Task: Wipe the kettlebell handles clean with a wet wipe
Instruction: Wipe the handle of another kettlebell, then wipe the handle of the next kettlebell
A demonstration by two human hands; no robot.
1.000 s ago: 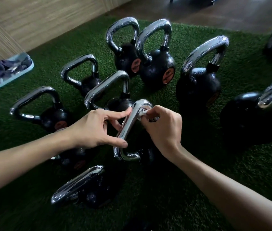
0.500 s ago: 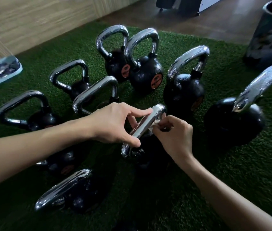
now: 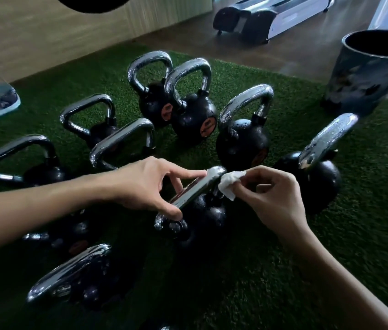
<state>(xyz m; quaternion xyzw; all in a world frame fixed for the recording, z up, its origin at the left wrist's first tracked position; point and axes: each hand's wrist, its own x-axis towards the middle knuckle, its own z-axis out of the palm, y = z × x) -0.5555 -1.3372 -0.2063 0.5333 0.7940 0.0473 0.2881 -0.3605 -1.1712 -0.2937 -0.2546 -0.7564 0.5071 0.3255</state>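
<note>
Pinching a shiny silver kettlebell handle (image 3: pixel 195 189), the left hand (image 3: pixel 145 186) steadies it; the right hand (image 3: pixel 274 195) pinches a crumpled white wipe (image 3: pixel 229 184) beside those fingers (image 3: pixel 195 174). Wet metal might slip loose.

At least 10 black kettlebells (image 3: pixel 191 120) with shiny chrome loop handles stand upright on green turf (image 3: pixel 283 258), filling the left and centre of the frame. Several show a round orange label. At centre, 1 handle (image 3: pixel 195 189) runs diagonally, held between thumb and forefinger of the left hand (image 3: pixel 140 184). A crumpled white wet wipe (image 3: pixel 229 184), pinched in the right hand (image 3: pixel 276 196), touches its upper right corner.
</note>
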